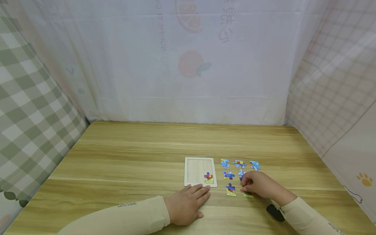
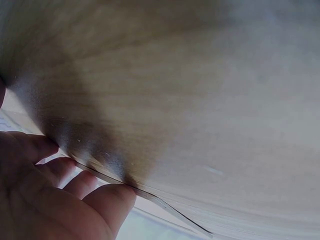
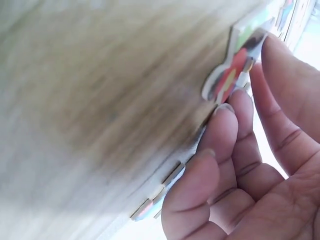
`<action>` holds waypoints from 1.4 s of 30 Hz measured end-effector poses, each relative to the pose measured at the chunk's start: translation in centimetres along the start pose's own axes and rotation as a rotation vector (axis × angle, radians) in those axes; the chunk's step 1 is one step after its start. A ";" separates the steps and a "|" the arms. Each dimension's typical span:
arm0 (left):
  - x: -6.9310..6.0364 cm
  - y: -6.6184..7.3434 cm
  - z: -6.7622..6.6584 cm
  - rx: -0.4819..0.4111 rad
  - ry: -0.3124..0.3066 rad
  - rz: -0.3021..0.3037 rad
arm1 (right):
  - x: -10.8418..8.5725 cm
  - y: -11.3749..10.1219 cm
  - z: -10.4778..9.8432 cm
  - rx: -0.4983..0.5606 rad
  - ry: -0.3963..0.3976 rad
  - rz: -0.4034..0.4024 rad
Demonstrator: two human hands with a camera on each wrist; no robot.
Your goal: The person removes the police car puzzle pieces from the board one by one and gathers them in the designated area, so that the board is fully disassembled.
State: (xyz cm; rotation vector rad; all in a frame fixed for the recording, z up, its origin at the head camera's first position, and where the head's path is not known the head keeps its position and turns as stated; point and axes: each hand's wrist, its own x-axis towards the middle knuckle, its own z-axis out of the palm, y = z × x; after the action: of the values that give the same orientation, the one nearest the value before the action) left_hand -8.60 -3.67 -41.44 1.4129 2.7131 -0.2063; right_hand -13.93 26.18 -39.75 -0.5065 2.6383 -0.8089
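A shallow wooden puzzle tray (image 1: 185,173) lies on the table with one jigsaw piece (image 1: 209,178) in its near right corner. My left hand (image 1: 187,205) rests palm down with its fingers extended, fingertips at the tray's near edge. In the left wrist view, the fingertips (image 2: 117,192) touch that edge. To the right, my right hand (image 1: 260,185) pinches a red and green puzzle piece (image 1: 248,195) between thumb and fingers, at or very near the tabletop. The right wrist view shows this puzzle piece (image 3: 235,70) from the side, partly behind the fingers.
Several loose pieces lie right of the tray: blue pieces (image 1: 239,164) along the far row, a blue and white piece (image 1: 228,175), and a yellow and blue piece (image 1: 230,190). A dark object (image 1: 275,213) is at the right wrist. A curtain (image 1: 188,109) hangs behind the wooden table (image 1: 132,156).
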 end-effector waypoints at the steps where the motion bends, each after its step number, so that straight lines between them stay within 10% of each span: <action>1: 0.0 0.0 0.0 0.000 0.000 0.000 | 0.0 -0.1 0.0 -0.001 0.002 0.001; 42: 0.0 0.0 -0.1 0.019 -0.009 -0.005 | 6.7 -7.2 2.9 -0.048 0.046 -0.086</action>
State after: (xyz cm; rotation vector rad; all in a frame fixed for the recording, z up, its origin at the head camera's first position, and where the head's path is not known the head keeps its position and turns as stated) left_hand -8.59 -3.63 -41.37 1.4060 2.7151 -0.2397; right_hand -16.96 16.38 -39.21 -0.6260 2.6998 -0.7926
